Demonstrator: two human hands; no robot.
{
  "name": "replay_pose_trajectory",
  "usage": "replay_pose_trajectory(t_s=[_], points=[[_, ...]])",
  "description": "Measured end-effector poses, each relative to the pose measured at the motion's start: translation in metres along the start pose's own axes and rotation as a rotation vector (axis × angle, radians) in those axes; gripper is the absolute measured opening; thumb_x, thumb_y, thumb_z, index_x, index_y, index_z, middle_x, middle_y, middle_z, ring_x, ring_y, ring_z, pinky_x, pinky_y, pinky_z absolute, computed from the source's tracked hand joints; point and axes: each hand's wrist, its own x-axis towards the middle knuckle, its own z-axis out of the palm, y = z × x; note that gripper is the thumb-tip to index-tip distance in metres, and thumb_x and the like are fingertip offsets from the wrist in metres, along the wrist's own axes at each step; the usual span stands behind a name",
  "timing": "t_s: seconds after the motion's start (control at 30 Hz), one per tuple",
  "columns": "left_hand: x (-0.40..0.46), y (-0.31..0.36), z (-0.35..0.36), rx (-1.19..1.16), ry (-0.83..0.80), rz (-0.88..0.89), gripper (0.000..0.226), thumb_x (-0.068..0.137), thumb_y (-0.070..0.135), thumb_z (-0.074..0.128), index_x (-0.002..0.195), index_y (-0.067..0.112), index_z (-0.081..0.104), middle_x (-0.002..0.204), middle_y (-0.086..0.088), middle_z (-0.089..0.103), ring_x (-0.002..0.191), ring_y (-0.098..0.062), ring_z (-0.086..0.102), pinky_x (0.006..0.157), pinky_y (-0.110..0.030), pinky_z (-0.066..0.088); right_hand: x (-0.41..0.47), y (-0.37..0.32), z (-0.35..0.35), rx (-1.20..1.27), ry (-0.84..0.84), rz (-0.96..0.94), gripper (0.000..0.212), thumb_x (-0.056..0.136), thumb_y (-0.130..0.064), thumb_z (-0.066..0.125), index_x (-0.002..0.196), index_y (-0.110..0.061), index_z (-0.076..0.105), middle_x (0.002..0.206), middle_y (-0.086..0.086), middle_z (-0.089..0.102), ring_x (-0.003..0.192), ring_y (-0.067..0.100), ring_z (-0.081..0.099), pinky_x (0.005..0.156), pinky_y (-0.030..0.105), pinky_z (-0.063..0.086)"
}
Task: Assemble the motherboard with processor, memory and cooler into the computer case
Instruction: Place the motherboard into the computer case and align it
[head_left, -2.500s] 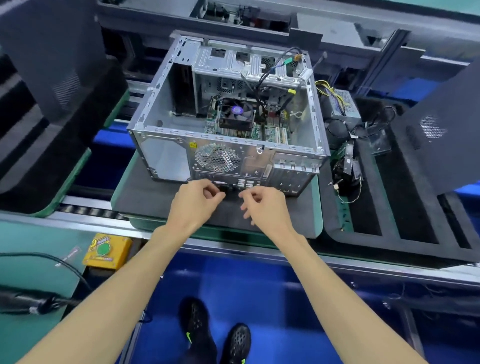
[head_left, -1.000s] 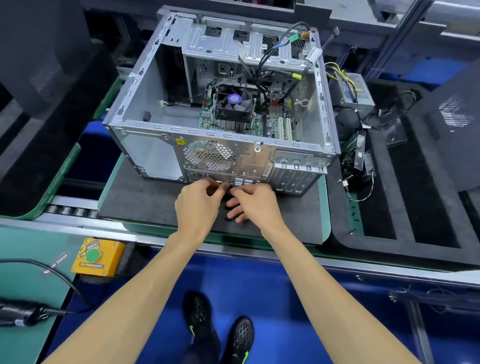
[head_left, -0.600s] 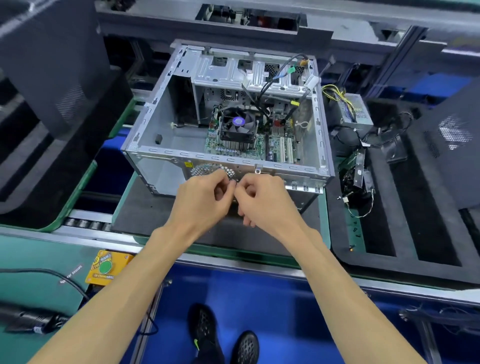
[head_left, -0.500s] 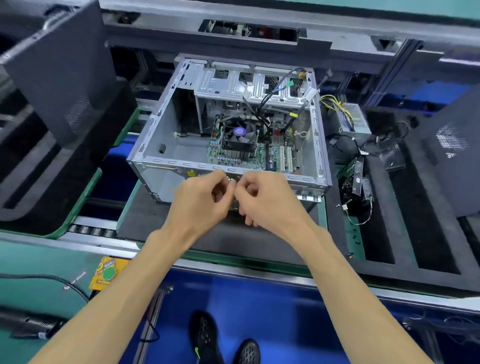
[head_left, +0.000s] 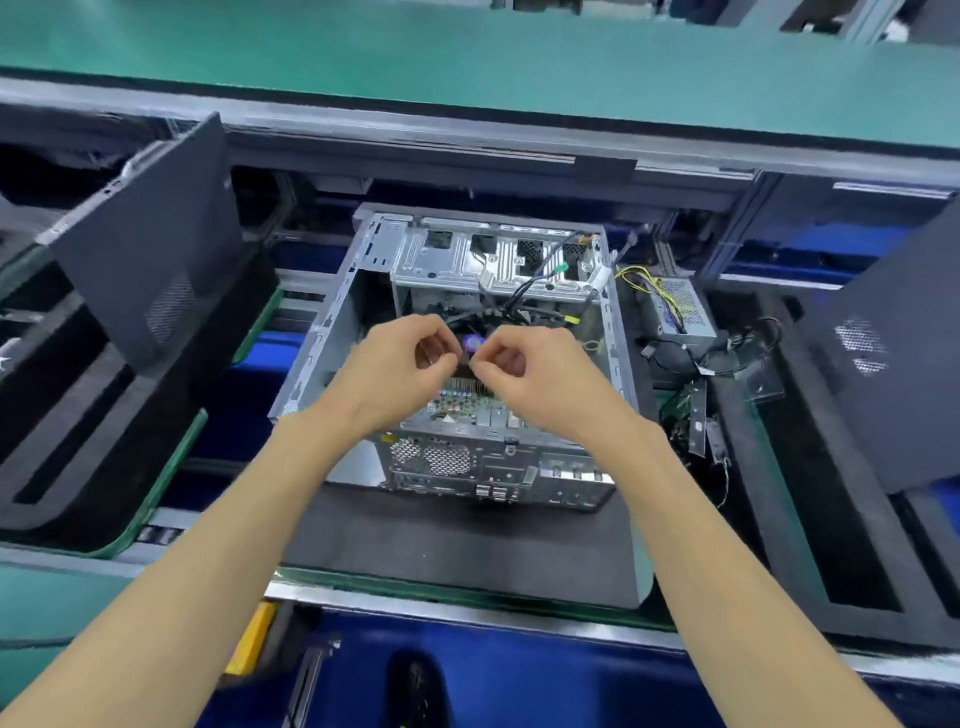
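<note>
The open metal computer case (head_left: 332, 332) lies on a black foam mat (head_left: 457, 540). Inside it sits the green motherboard (head_left: 457, 402); my hands hide most of its cooler, whose purple fan hub (head_left: 474, 343) shows between them. My left hand (head_left: 395, 364) and right hand (head_left: 535, 374) hover above the case opening. Their fingers are curled and the fingertips almost meet over the cooler. I see nothing held between the fingers. Black cables (head_left: 530, 291) hang from the drive cage at the far end.
A loose power supply (head_left: 675, 306) with yellow wires lies right of the case, beside small parts and cables (head_left: 696, 415). Black side panels lean at left (head_left: 150, 249) and right (head_left: 893, 353). A yellow box (head_left: 249, 639) sits at the near bench edge.
Both hands rose from the case's rear port panel to above the cooler, fingertips staying close together. The camera tilted up, so the case sits lower in view.
</note>
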Motion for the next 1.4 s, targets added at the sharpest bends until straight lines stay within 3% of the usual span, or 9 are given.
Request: replay_pose_trajectory(t_s=[0.23, 0.37, 0.5, 0.6, 0.8, 0.9, 1.0, 1.23, 1.4], points=[[0.063, -0.042, 0.016, 0.249, -0.614, -0.073, 0.019, 0.087, 0.029, 0.071, 0.103, 0.028, 0.061, 0.104, 0.003, 0.063, 0.097, -0.016, 0.061, 0.088, -0.036, 0.051, 0.044, 0.026, 0.008, -0.192, -0.469, 0.208, 0.031, 0.089, -0.035, 0.073, 0.118, -0.026, 0.067, 0.094, -0.011, 0.065, 0.088, 0.011, 0.061, 0.069, 0.02, 0.045], [0.086, -0.06, 0.038, 0.395, -0.818, -0.081, 0.021, 0.086, 0.034, 0.072, 0.1, 0.022, 0.061, 0.097, 0.006, 0.059, 0.089, -0.016, 0.057, 0.076, -0.031, 0.05, 0.063, 0.04, 0.02, -0.248, -0.604, 0.281, 0.034, 0.086, -0.036, 0.077, 0.117, -0.025, 0.066, 0.105, -0.005, 0.068, 0.087, 0.015, 0.065, 0.087, 0.036, 0.053], [0.096, -0.071, 0.056, 0.479, -0.963, -0.098, 0.033, 0.085, 0.031, 0.074, 0.102, 0.005, 0.064, 0.1, -0.011, 0.069, 0.081, -0.025, 0.059, 0.067, -0.033, 0.049, 0.074, 0.054, 0.028, -0.227, -0.645, 0.366, 0.015, 0.083, -0.033, 0.08, 0.091, -0.027, 0.068, 0.086, -0.01, 0.07, 0.076, 0.011, 0.069, 0.075, 0.03, 0.057], [0.102, -0.069, 0.059, 0.422, -1.053, -0.103, 0.041, 0.08, 0.031, 0.079, 0.106, 0.003, 0.064, 0.086, -0.008, 0.071, 0.066, -0.02, 0.058, 0.048, -0.023, 0.042, 0.078, 0.062, 0.032, -0.154, -0.645, 0.443, 0.01, 0.084, -0.029, 0.079, 0.081, -0.026, 0.07, 0.068, -0.01, 0.072, 0.056, 0.003, 0.066, 0.05, 0.018, 0.051], [0.106, -0.072, 0.041, 0.18, -1.226, -0.123, 0.007, 0.084, 0.027, 0.073, 0.089, 0.023, 0.072, 0.058, 0.007, 0.067, 0.051, -0.005, 0.052, 0.049, -0.014, 0.04, 0.086, 0.061, 0.032, -0.028, -0.699, 0.514, 0.022, 0.088, -0.024, 0.076, 0.104, -0.011, 0.07, 0.076, -0.002, 0.074, 0.061, 0.009, 0.071, 0.048, 0.015, 0.05], [0.104, -0.075, 0.026, 0.095, -1.199, -0.142, 0.012, 0.084, 0.026, 0.073, 0.073, 0.025, 0.074, 0.064, 0.005, 0.068, 0.058, -0.007, 0.053, 0.054, -0.018, 0.04, 0.089, 0.06, 0.033, 0.039, -0.796, 0.543, 0.025, 0.092, -0.021, 0.073, 0.111, -0.005, 0.07, 0.081, 0.004, 0.074, 0.065, 0.016, 0.069, 0.05, 0.019, 0.051], [0.106, -0.078, 0.009, 0.064, -1.104, -0.15, 0.009, 0.086, 0.022, 0.068, 0.08, 0.023, 0.075, 0.073, 0.011, 0.07, 0.063, -0.001, 0.055, 0.06, -0.018, 0.041, 0.09, 0.06, 0.036, 0.091, -0.821, 0.492, 0.021, 0.096, -0.011, 0.065, 0.114, -0.002, 0.071, 0.089, 0.012, 0.074, 0.068, 0.017, 0.067, 0.059, 0.025, 0.055], [0.111, -0.086, -0.008, -0.135, -0.915, -0.146, 0.005, 0.086, 0.03, 0.074, 0.084, 0.025, 0.073, 0.078, 0.015, 0.07, 0.077, -0.003, 0.061, 0.083, -0.026, 0.043, 0.093, 0.057, 0.036, 0.422, -0.547, 0.33, 0.018, 0.098, -0.012, 0.064, 0.103, 0.002, 0.074, 0.088, 0.013, 0.075, 0.073, 0.018, 0.071, 0.058, 0.024, 0.056], [0.108, -0.093, -0.014, -0.516, -0.818, -0.18, 0.015, 0.089, 0.017, 0.072, 0.103, 0.016, 0.069, 0.094, -0.014, 0.075, 0.091, -0.021, 0.07, 0.09, -0.031, 0.055, 0.09, 0.054, 0.03, 0.587, -0.495, 0.245, 0.017, 0.099, -0.014, 0.063, 0.091, -0.013, 0.077, 0.088, 0.013, 0.074, 0.076, 0.021, 0.069, 0.058, 0.025, 0.054]])
